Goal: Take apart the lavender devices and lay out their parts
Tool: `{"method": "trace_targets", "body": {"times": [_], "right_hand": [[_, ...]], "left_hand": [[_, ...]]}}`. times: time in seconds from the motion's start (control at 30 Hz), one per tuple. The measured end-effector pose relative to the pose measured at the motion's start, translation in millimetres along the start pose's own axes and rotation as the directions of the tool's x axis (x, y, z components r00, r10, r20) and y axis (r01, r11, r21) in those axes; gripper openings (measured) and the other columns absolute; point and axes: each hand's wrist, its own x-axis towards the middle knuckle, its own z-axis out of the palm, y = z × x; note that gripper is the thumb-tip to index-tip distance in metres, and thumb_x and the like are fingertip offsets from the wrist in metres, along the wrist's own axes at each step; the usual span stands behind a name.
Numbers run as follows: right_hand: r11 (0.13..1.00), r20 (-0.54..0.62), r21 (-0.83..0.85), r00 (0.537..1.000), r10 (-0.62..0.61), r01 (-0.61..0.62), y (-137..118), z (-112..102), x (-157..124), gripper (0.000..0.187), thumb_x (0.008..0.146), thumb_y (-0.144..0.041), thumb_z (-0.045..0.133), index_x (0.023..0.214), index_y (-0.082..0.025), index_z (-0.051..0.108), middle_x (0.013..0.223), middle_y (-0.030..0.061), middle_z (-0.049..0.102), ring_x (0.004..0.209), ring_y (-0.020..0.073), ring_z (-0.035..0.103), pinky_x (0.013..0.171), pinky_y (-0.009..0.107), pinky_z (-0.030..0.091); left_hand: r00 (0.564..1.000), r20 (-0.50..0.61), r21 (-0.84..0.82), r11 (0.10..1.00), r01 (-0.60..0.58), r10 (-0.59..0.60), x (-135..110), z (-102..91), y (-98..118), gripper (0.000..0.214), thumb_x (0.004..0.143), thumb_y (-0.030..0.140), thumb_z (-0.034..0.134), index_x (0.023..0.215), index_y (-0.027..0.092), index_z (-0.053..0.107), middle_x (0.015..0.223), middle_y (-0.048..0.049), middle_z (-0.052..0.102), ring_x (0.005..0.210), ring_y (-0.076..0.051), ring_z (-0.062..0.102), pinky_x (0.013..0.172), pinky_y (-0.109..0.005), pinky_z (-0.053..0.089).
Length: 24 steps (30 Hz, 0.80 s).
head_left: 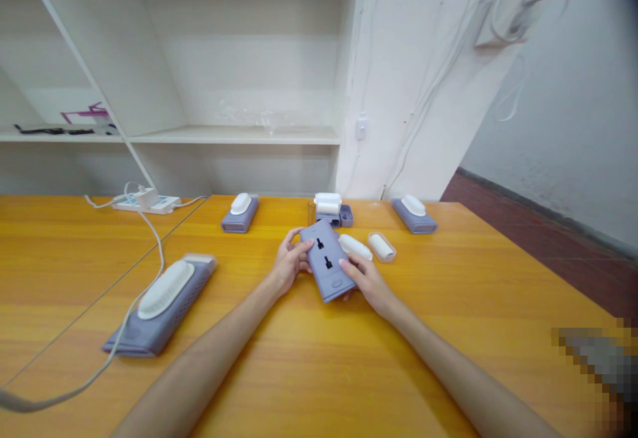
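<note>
My left hand [290, 262] grips the upper left edge of a purple-grey rectangular plastic case [325, 262], its thumb on the face. At the lower right edge my right hand [369, 282] also holds it. The case is tilted above the table, and its visible face has two black slots and an oval mark near the lower end. Just behind my right hand lie a white ribbed oval piece [355, 247] and a white piece in a clear cover [381, 247]. Beyond the case sit white rolls [327, 202] on a purple-grey holder [345, 215].
Similar purple-grey cases with white oval tops stand at left [164, 305], back left [240, 213] and back right [415, 215] on the wooden table [279, 385]. A white cable [160, 252] runs from a power strip [147, 204] across the left case. White shelving [234, 135] rises behind.
</note>
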Motion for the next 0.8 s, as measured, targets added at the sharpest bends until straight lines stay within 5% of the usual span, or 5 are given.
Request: {"method": "trace_targets", "body": {"times": [0.23, 0.6, 0.8], "right_hand": [[0.997, 0.048, -0.022, 0.996, 0.072, -0.071, 4.1, -1.1, 3.5, 0.041, 0.074, -0.047, 0.064, 0.098, -0.014, 0.055, 0.067, 0.0017, 0.065, 0.050, 0.0141, 0.060, 0.047, 0.027, 0.052], [0.978, 0.041, -0.185, 0.994, 0.101, -0.092, 9.3, -3.5, 5.8, 0.038, 0.072, -0.039, 0.068, 0.097, -0.012, 0.057, 0.064, 0.0016, 0.065, 0.047, 0.0106, 0.056, 0.045, 0.021, 0.046], [0.971, 0.133, -0.163, 0.971, 0.200, -0.178, 0.3, -6.5, 6.6, 0.042, 0.070, -0.041, 0.069, 0.095, -0.009, 0.060, 0.070, 0.0048, 0.068, 0.055, 0.0124, 0.060, 0.051, 0.023, 0.050]], "left_hand": [[0.984, -0.154, -0.072, 0.993, -0.098, 0.086, 5.0, -7.7, -0.3, 0.050, 0.067, 0.040, 0.071, 0.100, 0.026, 0.037, 0.082, 0.0032, 0.063, 0.053, -0.012, 0.062, 0.041, -0.020, 0.048], [0.995, -0.083, 0.042, 0.998, -0.054, 0.057, 5.1, -12.1, 0.2, 0.052, 0.068, 0.041, 0.071, 0.110, 0.024, 0.047, 0.079, 0.0006, 0.062, 0.051, -0.013, 0.061, 0.037, -0.023, 0.050], [0.998, -0.042, -0.020, 0.999, -0.039, 0.038, 6.3, -16.4, 2.4, 0.033, 0.068, 0.036, 0.072, 0.088, 0.019, 0.051, 0.072, 0.0020, 0.060, 0.051, -0.011, 0.059, 0.038, -0.021, 0.048]]}}
